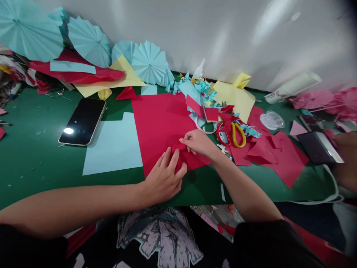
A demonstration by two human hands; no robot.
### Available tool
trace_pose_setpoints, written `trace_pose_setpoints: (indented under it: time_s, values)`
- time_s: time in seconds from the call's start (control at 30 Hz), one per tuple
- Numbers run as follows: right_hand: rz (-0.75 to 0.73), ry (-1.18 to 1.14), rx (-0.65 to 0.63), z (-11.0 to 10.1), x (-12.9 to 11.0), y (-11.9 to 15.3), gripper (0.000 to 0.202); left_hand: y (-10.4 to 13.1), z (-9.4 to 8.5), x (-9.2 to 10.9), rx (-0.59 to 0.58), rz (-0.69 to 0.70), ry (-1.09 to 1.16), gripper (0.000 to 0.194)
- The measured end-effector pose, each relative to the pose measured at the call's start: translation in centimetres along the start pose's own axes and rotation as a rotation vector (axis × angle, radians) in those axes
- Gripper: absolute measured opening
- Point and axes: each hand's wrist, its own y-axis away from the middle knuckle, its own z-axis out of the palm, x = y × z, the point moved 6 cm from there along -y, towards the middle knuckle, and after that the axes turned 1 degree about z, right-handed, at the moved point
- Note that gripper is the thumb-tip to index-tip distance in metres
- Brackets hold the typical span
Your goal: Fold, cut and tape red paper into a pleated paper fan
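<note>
A large sheet of red paper [161,123] lies on the green table in front of me. My left hand [166,175] rests over its near edge, fingers bent and spread, the tips touching a small folded piece of red paper [182,146]. With thumb and forefinger pinched, my right hand [197,142] holds the edge of that small piece; my fingers partly hide it. Just beyond the right hand are a roll of clear tape [206,131], red-handled scissors [224,134] and yellow-handled scissors [238,135].
Pale blue paper [111,145] and a phone [83,121] lie to the left. Pleated blue paper rosettes [150,64] stand along the wall. Red scraps [287,160], a dark box [318,147] and another person's arm [347,160] are at right.
</note>
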Motion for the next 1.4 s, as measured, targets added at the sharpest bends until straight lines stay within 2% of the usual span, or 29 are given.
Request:
trace_pose_setpoints:
  time_s: [0.17, 0.63, 0.7, 0.83, 0.97, 1.13, 1.27, 1.4]
  values:
    - [0.038, 0.052, 0.014, -0.3, 0.4, 0.0, 0.037, -0.3, 0.4, -0.7, -0.055, -0.073, 0.028, 0.046]
    - [0.006, 0.119, -0.007, -0.7, -0.4, 0.5, 0.045, -0.8, 0.1, -1.0, -0.088, -0.017, -0.066, 0.040]
    - [0.001, 0.171, 0.029, -0.6, -0.5, 0.5, 0.048, -0.9, 0.1, -0.9, -0.086, -0.002, -0.075, 0.038]
    - [-0.050, 0.330, 0.193, -1.0, -0.2, 0.0, 0.051, -0.9, 0.0, -0.9, -0.087, 0.001, -0.078, 0.035]
    - [-0.081, 0.392, 0.296, -1.9, 0.5, -0.5, 0.045, -0.8, 0.0, -0.9, -0.089, -0.003, -0.064, 0.034]
    - [-0.027, 0.174, 0.107, -2.0, 0.5, 0.1, 0.043, -0.8, -0.1, -1.0, -0.077, -0.002, -0.058, 0.032]
    - [-0.085, 0.302, 0.128, -1.5, -0.4, 0.7, 0.048, -0.8, 0.0, -0.9, -0.098, 0.005, -0.073, 0.030]
    - [-0.112, 0.356, 0.135, -1.2, 0.1, 0.2, 0.043, -0.8, 0.0, -0.8, -0.104, 0.006, -0.091, 0.030]
